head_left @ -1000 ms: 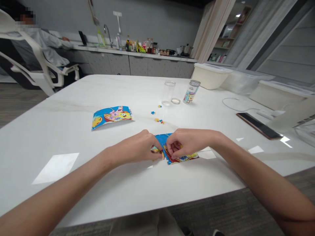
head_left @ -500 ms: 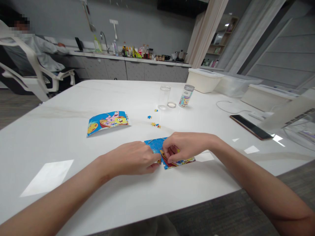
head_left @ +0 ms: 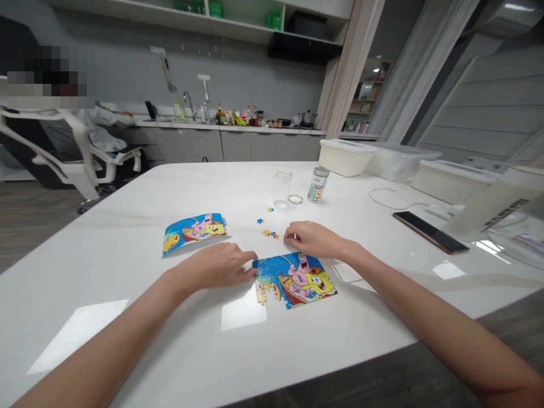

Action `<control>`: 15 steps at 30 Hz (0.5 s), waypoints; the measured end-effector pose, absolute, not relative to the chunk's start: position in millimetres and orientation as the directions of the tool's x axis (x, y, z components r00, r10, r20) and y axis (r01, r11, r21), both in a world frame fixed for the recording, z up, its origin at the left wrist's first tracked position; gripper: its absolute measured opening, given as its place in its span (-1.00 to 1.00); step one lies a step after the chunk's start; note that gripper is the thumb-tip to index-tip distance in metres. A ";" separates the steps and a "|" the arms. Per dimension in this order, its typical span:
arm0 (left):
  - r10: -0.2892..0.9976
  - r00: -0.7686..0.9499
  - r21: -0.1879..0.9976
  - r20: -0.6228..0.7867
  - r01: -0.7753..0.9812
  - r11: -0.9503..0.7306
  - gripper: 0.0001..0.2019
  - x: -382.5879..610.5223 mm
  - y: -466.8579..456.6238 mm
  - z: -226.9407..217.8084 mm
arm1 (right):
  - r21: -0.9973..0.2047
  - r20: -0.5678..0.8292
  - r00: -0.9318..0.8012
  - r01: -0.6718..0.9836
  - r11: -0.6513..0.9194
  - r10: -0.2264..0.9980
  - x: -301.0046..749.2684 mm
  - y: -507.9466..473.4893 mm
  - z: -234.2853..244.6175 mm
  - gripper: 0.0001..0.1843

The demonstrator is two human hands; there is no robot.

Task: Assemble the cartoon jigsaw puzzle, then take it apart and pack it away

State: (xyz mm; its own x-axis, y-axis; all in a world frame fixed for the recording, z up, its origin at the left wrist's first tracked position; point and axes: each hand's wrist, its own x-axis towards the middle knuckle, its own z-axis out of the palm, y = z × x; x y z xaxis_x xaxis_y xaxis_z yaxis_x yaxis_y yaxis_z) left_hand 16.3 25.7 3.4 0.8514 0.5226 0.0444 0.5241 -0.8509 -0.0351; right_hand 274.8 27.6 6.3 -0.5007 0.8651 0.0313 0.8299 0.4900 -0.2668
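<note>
A partly joined jigsaw puzzle (head_left: 293, 279) lies flat on the table, showing a pink starfish and a yellow sponge figure in a boat. Its lower left has a ragged gap. At its left edge my left hand (head_left: 221, 265) rests with thumb and index finger apart, both by the blue border. My right hand (head_left: 314, 238) is above the puzzle's upper edge, fingers curled inward beside the loose puzzle pieces (head_left: 271, 233); whether anything is between its fingertips is hidden. Farther back lie a blue piece (head_left: 260, 221) and another small piece (head_left: 271, 209). A curved picture card (head_left: 195, 231) shows the same scene.
Behind the pieces stand a clear jar (head_left: 282, 190), its lid (head_left: 295, 199) and a capped printed jar (head_left: 318, 186). A phone (head_left: 429, 232), a cable and storage boxes (head_left: 346, 157) are on the right. A person sits in a white chair (head_left: 80, 141) at the far left.
My right hand has lifted off the puzzle and moved up and away toward the loose pieces. My left hand has drawn back left, uncovering the puzzle's left side. The view has tilted up.
</note>
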 end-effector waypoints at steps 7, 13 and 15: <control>0.576 0.817 0.166 -0.001 0.568 -0.806 -0.53 12.3 27.6 5.8 | -0.289 0.049 -0.652 0.716 0.636 0.757 275.1 26.2 7.0 -0.78; 0.609 0.792 0.275 -0.046 0.597 -0.754 -0.49 15.5 30.6 0.1 | -0.270 0.073 -0.684 0.687 0.675 0.726 269.4 22.7 3.6 -0.79; 0.614 0.788 0.296 -0.045 0.597 -0.745 -0.50 17.0 29.0 0.3 | -0.259 0.068 -0.660 0.713 0.652 0.748 268.4 21.5 3.4 -0.79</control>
